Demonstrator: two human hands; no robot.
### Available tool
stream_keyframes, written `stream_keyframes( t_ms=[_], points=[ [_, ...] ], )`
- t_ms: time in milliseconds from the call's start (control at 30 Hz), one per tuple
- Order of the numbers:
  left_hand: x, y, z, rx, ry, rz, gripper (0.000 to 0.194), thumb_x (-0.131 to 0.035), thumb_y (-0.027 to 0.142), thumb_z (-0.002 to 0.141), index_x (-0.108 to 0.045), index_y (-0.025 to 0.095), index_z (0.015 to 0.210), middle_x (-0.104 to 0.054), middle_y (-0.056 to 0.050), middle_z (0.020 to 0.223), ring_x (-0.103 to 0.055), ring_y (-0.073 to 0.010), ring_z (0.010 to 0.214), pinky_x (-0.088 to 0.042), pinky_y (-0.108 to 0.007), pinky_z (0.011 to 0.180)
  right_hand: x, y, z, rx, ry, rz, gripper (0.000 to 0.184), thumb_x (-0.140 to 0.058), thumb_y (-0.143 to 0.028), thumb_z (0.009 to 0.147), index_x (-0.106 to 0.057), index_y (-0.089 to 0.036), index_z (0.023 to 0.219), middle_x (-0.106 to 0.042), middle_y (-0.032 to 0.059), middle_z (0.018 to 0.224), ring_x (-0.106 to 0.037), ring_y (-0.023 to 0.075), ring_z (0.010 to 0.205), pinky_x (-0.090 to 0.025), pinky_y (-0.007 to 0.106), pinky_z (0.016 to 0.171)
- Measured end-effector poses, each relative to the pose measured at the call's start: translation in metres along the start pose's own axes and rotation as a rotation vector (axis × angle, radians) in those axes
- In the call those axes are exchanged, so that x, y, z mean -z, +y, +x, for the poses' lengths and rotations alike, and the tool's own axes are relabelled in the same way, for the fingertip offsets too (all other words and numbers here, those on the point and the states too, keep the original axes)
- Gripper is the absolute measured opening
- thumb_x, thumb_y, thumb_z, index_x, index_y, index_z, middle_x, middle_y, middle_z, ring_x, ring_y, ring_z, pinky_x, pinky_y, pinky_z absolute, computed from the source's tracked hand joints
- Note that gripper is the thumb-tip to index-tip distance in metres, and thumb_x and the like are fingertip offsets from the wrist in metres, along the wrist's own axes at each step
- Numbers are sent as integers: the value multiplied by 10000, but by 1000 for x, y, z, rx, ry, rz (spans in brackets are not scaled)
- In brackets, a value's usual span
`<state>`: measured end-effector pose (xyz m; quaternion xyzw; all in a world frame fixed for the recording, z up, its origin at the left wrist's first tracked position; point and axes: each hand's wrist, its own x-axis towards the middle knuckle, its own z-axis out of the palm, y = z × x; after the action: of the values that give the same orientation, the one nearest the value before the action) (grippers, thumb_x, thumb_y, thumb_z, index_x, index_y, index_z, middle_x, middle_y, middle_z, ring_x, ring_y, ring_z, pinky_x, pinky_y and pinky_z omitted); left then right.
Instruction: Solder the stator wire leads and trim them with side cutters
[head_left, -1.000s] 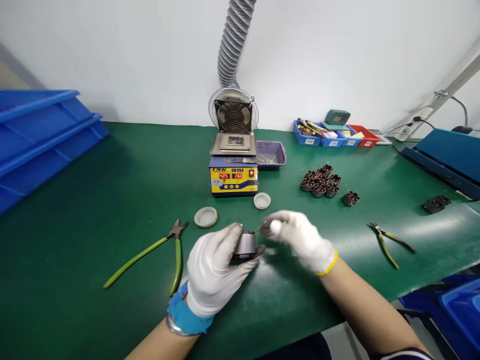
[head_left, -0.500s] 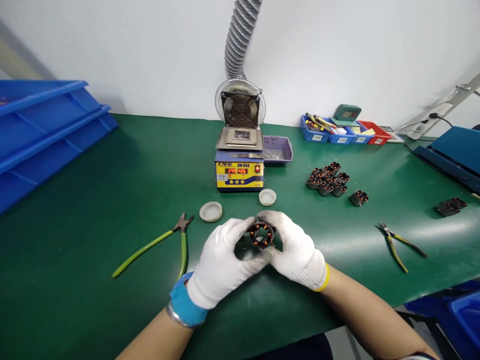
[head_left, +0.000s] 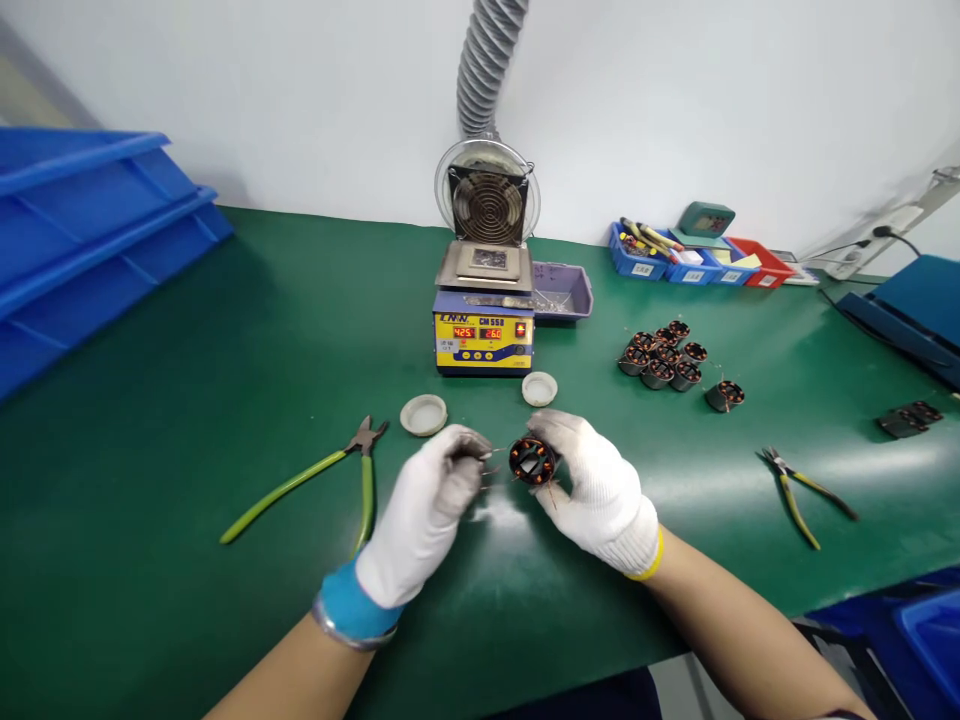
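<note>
A small motor stator point(head_left: 533, 462), a dark ring with copper windings, is gripped by its right side in my gloved right hand point(head_left: 589, 490). Thin wire leads stick out from its left side and its lower edge. My gloved left hand point(head_left: 431, 510) is just left of the stator, apart from its body, with the fingers curled together. Some wire ends point(head_left: 489, 470) show at those fingertips; whether the fingers pinch one is too blurred to tell. Green-handled cutters point(head_left: 364, 440) lie to the left of my left hand, with their jaws pointing away from me.
Ahead stands a solder pot point(head_left: 484, 335) with a fan point(head_left: 491, 205) behind it. Two white dishes point(head_left: 424, 415) sit before it. Several stators point(head_left: 664, 358) are grouped at right, beyond small pliers point(head_left: 795, 485). Blue bins point(head_left: 97, 230) occupy the left; a purple tray point(head_left: 570, 290) is beside the pot.
My left hand has come off the stator and moved left, its fingers curling together. My right hand keeps the stator, which now shows its wire leads. The view has shifted slightly.
</note>
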<state>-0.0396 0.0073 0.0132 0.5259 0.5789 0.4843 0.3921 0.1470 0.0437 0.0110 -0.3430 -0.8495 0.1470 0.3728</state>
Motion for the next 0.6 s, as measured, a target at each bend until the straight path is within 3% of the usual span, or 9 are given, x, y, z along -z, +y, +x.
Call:
stream_keyframes(
  t_ms=[67,100,200,300,367,467,500,533,600],
  points=[
    [-4,1,-1,36,-104,-26,331,-563,495,831,-564,177,737,-531,6,653,-493,-135,595,-423,-249,524,-2,-2,-1,33,-23,9,595,-536,-64,721,-456,-218,1289,-580,79,1274,-548,215,1203,-484,364,1012],
    [-5,2,-2,49,-89,-48,287,-592,434,827,-554,176,707,-524,13,643,-490,-127,594,-423,-241,531,-2,-3,-1,45,-31,20,593,-539,-67,724,-452,-220,1290,-581,78,1273,-548,213,1202,-486,364,1010],
    [1,7,-3,-31,164,-138,155,-620,295,820,-569,183,726,-556,24,656,-504,-115,568,-431,-240,538,0,-3,0,28,-27,33,560,-557,-83,734,-464,-224,1268,-599,71,1242,-572,206,1167,-501,356,990],
    [11,7,0,-142,424,-252,126,-598,279,844,-565,195,757,-542,39,616,-496,-114,507,-420,-251,498,3,-3,2,-3,-13,49,525,-583,-115,749,-475,-221,1252,-604,72,1226,-583,204,1149,-502,350,989],
    [12,5,1,-152,366,-209,159,-575,313,861,-583,186,768,-556,26,637,-507,-117,518,-420,-251,494,4,-3,3,2,-10,65,514,-591,-129,758,-473,-215,1251,-600,77,1229,-578,200,1157,-497,344,996],
    [5,3,-1,-98,75,-35,180,-595,316,839,-600,172,730,-571,10,672,-525,-118,587,-434,-238,539,3,-4,2,35,-32,70,528,-584,-106,743,-467,-215,1247,-597,78,1237,-575,197,1158,-497,342,991],
    [2,3,-2,-81,47,-5,168,-612,298,821,-592,174,710,-565,14,665,-522,-117,597,-435,-233,551,2,-5,1,46,-44,72,537,-582,-96,734,-465,-217,1244,-597,78,1242,-576,198,1155,-499,343,987],
    [1,4,-3,-69,80,-2,155,-624,280,806,-583,177,698,-557,20,652,-516,-114,592,-436,-231,557,1,-5,1,55,-56,75,542,-582,-89,727,-465,-217,1240,-597,79,1245,-577,200,1153,-502,344,981],
    [1,8,-3,-60,264,-63,135,-613,272,801,-568,185,707,-547,31,629,-506,-110,556,-436,-235,544,0,-4,1,60,-67,77,534,-584,-91,724,-468,-215,1230,-601,81,1242,-581,205,1148,-508,347,971]
  ],
)
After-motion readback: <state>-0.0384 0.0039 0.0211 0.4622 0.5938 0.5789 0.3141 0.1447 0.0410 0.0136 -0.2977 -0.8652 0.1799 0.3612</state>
